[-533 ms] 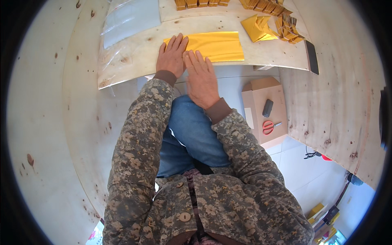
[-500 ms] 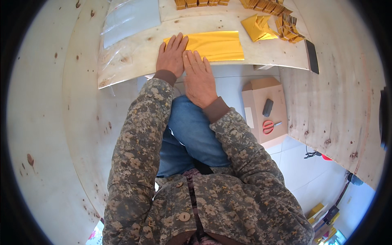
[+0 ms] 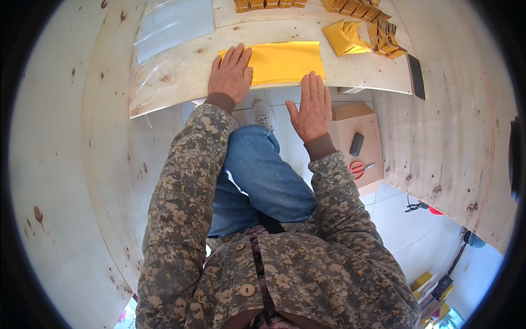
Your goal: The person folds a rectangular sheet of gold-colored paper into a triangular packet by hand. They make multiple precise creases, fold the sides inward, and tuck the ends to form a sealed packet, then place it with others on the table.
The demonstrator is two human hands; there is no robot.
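A shiny gold sheet of paper [image 3: 285, 60], a long rectangle, lies along the near edge of the pale wooden table [image 3: 181, 90]. My left hand [image 3: 230, 75] rests flat over the sheet's left end, fingers pointing away and a little apart. At the sheet's near right corner is my right hand [image 3: 313, 112], stretched out with its fingertips on the near edge and its thumb apart. Neither hand grips anything. To the right of the sheet lies a folded gold paper piece [image 3: 346, 37].
Bundled stacks of folded gold paper [image 3: 386, 39] stand at the far right, with more bundles [image 3: 271, 4] at the back. A plastic-wrapped pale sheet [image 3: 178, 27] lies back left. Below, a cardboard box [image 3: 361, 123] carries red-handled scissors [image 3: 359, 169] and a dark block [image 3: 356, 144].
My right hand has slid right along the sheet's near edge, from beside my left hand to the right corner. My left hand has stayed in place.
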